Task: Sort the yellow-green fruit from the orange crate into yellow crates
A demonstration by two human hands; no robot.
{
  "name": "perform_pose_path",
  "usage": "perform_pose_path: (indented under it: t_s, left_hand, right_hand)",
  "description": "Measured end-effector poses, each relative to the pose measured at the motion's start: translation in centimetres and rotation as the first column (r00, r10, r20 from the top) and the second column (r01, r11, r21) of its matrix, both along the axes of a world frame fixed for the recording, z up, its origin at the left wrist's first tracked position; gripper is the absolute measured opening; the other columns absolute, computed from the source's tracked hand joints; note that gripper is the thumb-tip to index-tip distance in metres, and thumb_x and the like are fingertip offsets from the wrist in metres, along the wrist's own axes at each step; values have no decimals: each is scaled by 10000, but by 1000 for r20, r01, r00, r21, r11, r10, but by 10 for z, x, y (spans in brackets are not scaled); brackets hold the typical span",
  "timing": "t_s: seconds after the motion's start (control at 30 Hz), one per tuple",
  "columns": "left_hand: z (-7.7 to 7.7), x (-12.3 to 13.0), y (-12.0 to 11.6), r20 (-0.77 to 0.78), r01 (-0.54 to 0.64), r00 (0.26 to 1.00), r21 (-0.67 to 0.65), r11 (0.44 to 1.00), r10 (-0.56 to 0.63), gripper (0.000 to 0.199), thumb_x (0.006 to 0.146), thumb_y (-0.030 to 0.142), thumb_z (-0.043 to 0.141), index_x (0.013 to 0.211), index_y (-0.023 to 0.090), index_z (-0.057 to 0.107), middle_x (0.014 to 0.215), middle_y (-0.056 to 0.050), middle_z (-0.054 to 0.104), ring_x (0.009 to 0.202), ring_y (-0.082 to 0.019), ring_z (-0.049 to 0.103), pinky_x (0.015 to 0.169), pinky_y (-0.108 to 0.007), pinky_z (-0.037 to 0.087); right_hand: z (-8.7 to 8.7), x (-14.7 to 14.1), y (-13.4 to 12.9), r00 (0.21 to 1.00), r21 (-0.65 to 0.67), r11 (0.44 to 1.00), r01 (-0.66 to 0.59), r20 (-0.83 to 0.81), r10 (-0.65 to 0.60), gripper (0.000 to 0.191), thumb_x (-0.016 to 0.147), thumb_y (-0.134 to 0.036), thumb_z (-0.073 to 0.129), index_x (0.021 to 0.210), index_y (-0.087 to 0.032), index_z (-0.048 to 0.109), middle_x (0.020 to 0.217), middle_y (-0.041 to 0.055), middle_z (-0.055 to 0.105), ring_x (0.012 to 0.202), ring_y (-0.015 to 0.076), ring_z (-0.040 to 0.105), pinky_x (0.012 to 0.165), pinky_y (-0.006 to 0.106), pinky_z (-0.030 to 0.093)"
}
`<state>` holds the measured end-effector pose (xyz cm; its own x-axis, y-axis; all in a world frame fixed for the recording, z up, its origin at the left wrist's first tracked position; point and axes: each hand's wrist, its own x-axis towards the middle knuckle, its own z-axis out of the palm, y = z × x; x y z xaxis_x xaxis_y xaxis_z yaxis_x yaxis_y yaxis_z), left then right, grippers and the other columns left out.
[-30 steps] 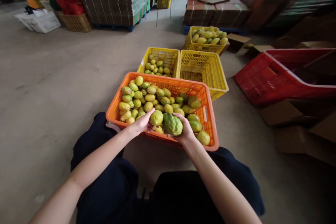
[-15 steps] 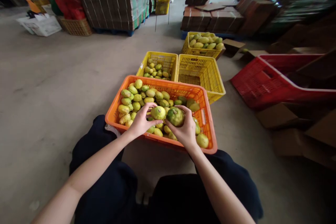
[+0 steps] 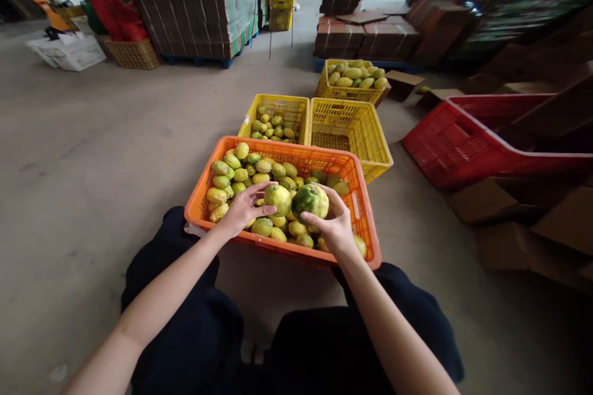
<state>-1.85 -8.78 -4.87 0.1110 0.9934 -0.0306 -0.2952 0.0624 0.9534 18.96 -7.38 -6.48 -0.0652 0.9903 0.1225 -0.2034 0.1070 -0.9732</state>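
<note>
My left hand (image 3: 245, 208) is closed around a yellow-green papaya (image 3: 277, 200), with its rounded end facing me. Beside it, my right hand (image 3: 332, 222) grips a darker papaya (image 3: 311, 202), mottled green and yellow. The two fruits are held close together at about the same height. Beneath them, an orange plastic crate (image 3: 201, 197) sits between my knees, holding many yellow and green papayas (image 3: 241, 174). My hands and forearms cover part of the fruit at the crate's near side.
Behind the orange crate stand a yellow crate (image 3: 276, 99) with some fruit and an empty yellow crate (image 3: 382, 136). Farther back is a fuller yellow crate (image 3: 353, 94). A red crate (image 3: 445, 136) and cardboard boxes (image 3: 484, 200) lie to the right. Wrapped pallet stacks (image 3: 180, 6) stand behind.
My right hand has turned the darker papaya, so a greener, mottled side shows. The left papaya has also tilted a little. The view has shifted slightly.
</note>
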Motion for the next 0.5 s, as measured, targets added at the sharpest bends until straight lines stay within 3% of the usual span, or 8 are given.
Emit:
perform_pose_path:
  t_s: [0.1, 0.23, 0.37, 0.5]
  left_hand:
    - [-1, -1, -1, 156, 35, 988, -155, 987, -10, 544, 621, 282, 884, 1116, 203, 675, 1083, -69, 683, 973, -216, 667, 797, -308, 577]
    - [-5, 4, -2, 250, -9, 965, -285, 959, 83, 418, 688, 254, 840, 1045, 175, 638, 975, -60, 702, 895, -203, 701, 745, -295, 595]
    - [-5, 13, -5, 267, -60, 950, -358, 932, 164, 357, 740, 245, 800, 1047, 167, 635, 1022, -84, 716, 995, -232, 695, 851, -340, 585]
    - [-5, 24, -11, 296, -6, 949, -337, 942, 112, 415, 683, 230, 848, 1046, 202, 649, 1113, -80, 705, 1173, -265, 626, 1005, -370, 510]
  right_hand:
    - [5, -2, 0, 971, -170, 982, -80, -235, 39, 575, 578, -361, 883, 1106, -275, 673, 1098, 32, 720, 1028, 274, 664, 919, 428, 546]
    - [0, -10, 1, 920, -334, 937, -103, -391, -38, 318, 623, -414, 842, 852, -263, 681, 875, 1, 716, 802, 204, 674, 774, 366, 598]
    - [-8, -19, -1, 908, -379, 917, -121, -415, -52, 318, 608, -386, 861, 769, -258, 619, 750, -46, 670, 686, 161, 646, 747, 365, 606]
    - [-10, -26, -4, 909, -410, 897, -163, -417, -25, 385, 593, -342, 872, 895, -282, 642, 815, -45, 720, 828, 215, 703, 791, 387, 604]
